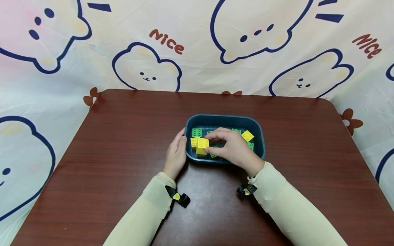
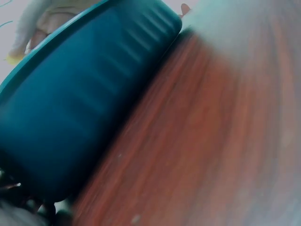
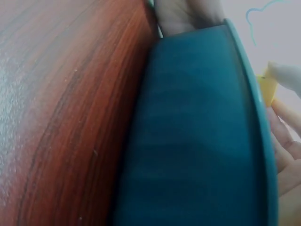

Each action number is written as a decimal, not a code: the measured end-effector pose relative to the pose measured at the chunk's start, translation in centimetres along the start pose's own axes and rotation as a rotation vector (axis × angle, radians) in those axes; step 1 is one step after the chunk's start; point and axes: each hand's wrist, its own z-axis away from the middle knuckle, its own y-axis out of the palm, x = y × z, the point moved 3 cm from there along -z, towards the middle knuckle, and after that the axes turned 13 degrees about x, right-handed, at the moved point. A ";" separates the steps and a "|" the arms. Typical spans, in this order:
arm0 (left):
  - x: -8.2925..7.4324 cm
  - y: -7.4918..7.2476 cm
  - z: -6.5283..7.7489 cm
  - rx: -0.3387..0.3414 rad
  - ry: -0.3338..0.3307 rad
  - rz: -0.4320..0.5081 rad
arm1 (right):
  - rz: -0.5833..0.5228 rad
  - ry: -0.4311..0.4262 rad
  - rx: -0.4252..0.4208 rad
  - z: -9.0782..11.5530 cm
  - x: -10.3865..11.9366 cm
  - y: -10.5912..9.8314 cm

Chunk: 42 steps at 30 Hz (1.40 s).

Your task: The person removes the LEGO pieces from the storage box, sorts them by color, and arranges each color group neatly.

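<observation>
A dark teal plastic tray (image 1: 225, 119) holds several green and yellow toy building bricks. My left hand (image 1: 176, 155) rests against the tray's left wall, its thumb by the rim. Reaching in from the right, my right hand (image 1: 235, 148) pinches a yellow brick (image 1: 202, 144) between thumb and fingers over the tray's left half. The right wrist view also shows that yellow brick (image 3: 267, 89) above the rim. Beside it lies another yellow brick (image 1: 194, 141), partly covered, with a green brick (image 1: 197, 132) behind. The right hand hides some bricks under it.
At the tray's right end sit a tilted yellow brick (image 1: 247, 135) and a green brick (image 1: 250, 146). The tray stands on a brown wooden table (image 1: 123, 143). A patterned cloth (image 1: 197, 68) with cartoon figures hangs behind the table.
</observation>
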 end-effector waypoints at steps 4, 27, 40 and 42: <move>-0.2 0.6 0.0 -0.059 -0.005 -0.006 | 0.012 -0.026 -0.025 0.5 0.3 -0.5; -0.5 0.6 -2.5 -0.127 0.047 -0.042 | 0.027 -0.088 -0.040 3.2 0.9 -0.1; -0.3 0.2 -3.4 -0.077 0.002 0.027 | 0.073 -0.103 -0.043 4.6 0.2 2.0; -0.3 0.2 -3.4 -0.054 -0.005 0.053 | 0.069 -0.098 -0.038 4.7 -0.1 2.3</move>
